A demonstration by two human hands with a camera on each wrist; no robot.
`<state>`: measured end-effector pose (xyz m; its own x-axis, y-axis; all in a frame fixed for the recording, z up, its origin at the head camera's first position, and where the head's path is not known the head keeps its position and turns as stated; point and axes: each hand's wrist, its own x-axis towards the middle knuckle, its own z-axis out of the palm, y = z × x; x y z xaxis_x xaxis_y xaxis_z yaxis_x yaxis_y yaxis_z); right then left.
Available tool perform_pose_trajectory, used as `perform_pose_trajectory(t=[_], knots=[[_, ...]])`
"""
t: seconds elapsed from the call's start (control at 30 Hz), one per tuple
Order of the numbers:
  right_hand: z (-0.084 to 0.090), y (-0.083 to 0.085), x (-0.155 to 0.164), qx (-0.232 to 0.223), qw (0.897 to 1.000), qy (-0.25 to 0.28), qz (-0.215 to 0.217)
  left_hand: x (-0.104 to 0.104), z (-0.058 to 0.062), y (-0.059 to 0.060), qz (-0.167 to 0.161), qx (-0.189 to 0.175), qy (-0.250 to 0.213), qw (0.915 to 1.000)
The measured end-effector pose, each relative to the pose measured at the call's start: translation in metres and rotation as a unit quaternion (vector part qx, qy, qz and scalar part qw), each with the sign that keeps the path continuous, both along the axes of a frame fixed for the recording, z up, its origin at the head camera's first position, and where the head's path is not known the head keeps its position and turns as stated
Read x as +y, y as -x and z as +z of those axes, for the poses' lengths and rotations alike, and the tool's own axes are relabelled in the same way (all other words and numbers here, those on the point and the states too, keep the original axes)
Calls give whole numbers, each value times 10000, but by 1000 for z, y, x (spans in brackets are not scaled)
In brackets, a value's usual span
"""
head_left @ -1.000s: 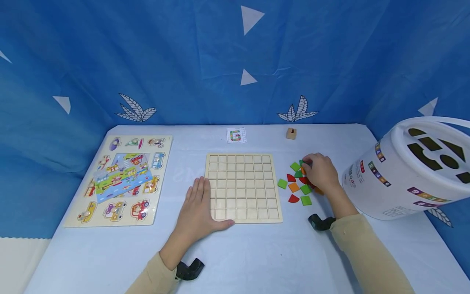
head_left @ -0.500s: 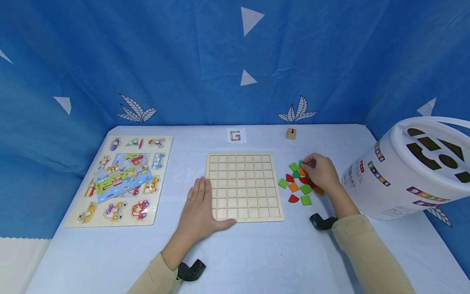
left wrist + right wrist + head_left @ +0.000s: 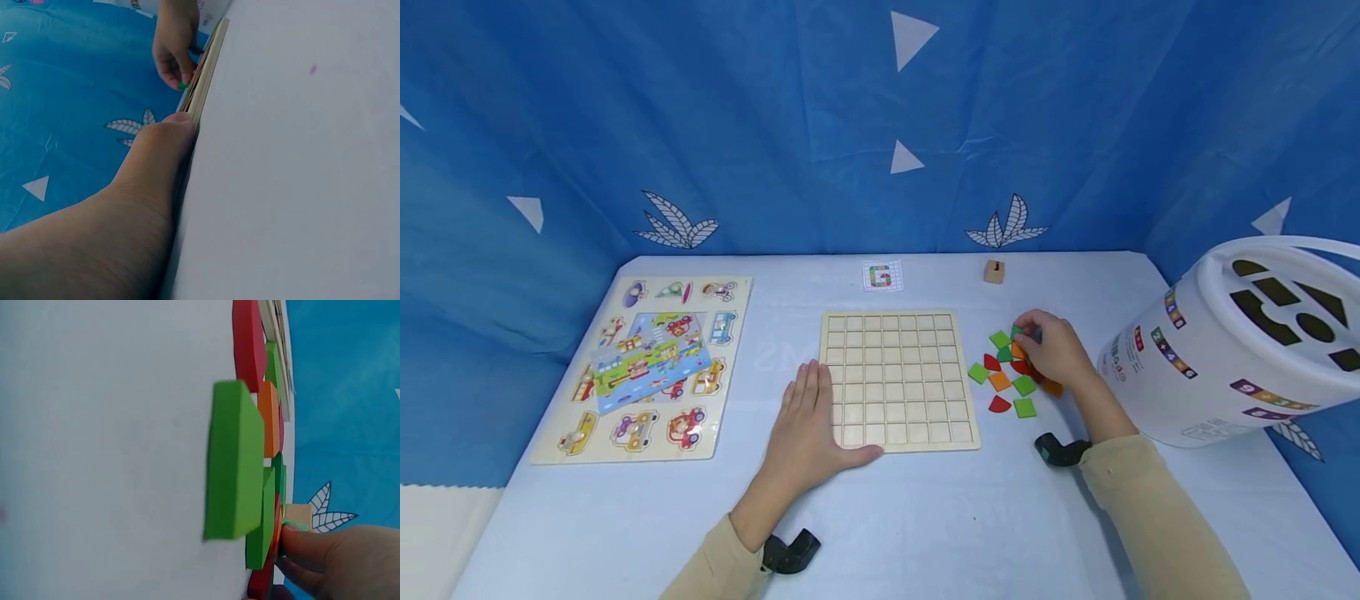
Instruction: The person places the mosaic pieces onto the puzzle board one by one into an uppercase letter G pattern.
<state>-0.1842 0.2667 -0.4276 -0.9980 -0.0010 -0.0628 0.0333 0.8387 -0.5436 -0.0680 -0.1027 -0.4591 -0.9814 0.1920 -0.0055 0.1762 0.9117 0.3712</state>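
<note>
1. the right hand (image 3: 1054, 350) is sitting over the pile of small coloured flat tiles (image 3: 1009, 375) on the pale blue table (image 3: 925, 517), just right of the square wooden grid board (image 3: 897, 380).
2. its fingertips (image 3: 294, 540) are pinching a small green tile (image 3: 1017, 332) at the far edge of that pile (the right wrist view is showing a sliver of green right at the fingertips, and the left wrist view is catching the same green bit in the distance (image 3: 182, 85)).
3. the pile itself is lying as a mix of green squares, red quarter-round pieces and orange squares, some touching or overlapping each other, with part of it hiding under the hand.
4. the left hand (image 3: 805, 425) is resting flat with straight fingers on the table, palm down, and its thumb (image 3: 169, 134) is pressing against the near left edge of the grid board.
5. the board's cells are all looking bare in the head view.
6. further back a small white card with a coloured letter g (image 3: 881, 276) and a little wooden cube (image 3: 994, 272) are sitting near the far table edge.
7. a vehicle peg puzzle board (image 3: 647, 367) is lying well off to the left, and a big white shape-sorter bucket (image 3: 1240, 342) is tilting on its side at the right.
</note>
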Motion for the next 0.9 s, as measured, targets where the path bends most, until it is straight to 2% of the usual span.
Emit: perform_pose_trajectory(t=[0.13,0.33,0.7,0.9], knots=[[4,1,-3,-36,10000,-25,22,0,1,0,15,8,-24,10000],[6,7,-14,71,9997,206,-64,0,0,1,3,15,-23,10000],[15,12,-67,-57,9948,716,720,-1,-3,1,-14,99,27,9999],[18,12,-103,-177,9907,743,1130,-1,-1,0,-26,149,-7,9999]])
